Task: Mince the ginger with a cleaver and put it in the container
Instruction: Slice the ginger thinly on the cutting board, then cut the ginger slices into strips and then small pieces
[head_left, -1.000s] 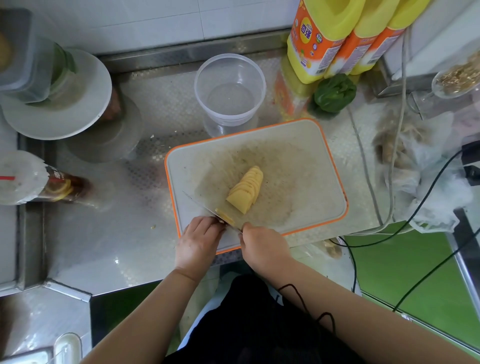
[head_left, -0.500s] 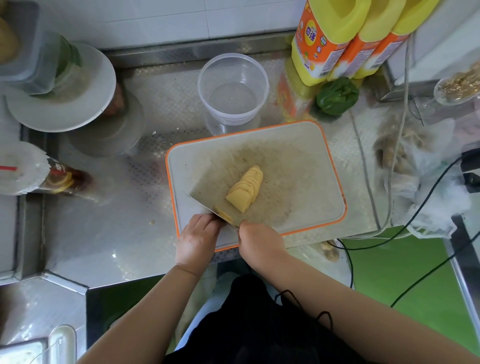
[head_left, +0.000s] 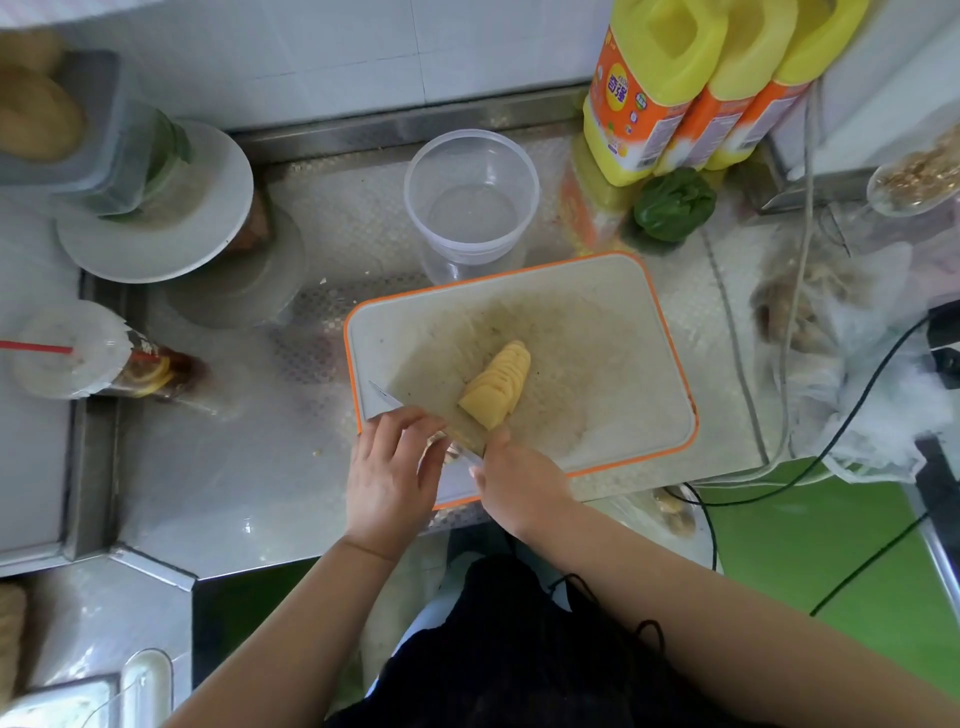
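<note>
With my right hand (head_left: 519, 480) gripping the cleaver (head_left: 410, 410) and my left hand (head_left: 389, 467) resting loosely open on its blade, I see the ginger (head_left: 498, 384) only sliced, not minced, and the far container (head_left: 470, 200) empty.

We can make out print in just one place: the orange label of the nearest yellow oil bottle (head_left: 641, 88), far right on the counter, carries a round yellow badge with two large red Chinese characters that we cannot read with certainty. The smaller print below it is blurred. The labels of the two bottles behind it, and the dark wrap on the drink cup (head_left: 78, 358) at left, show us nothing legible.
</note>
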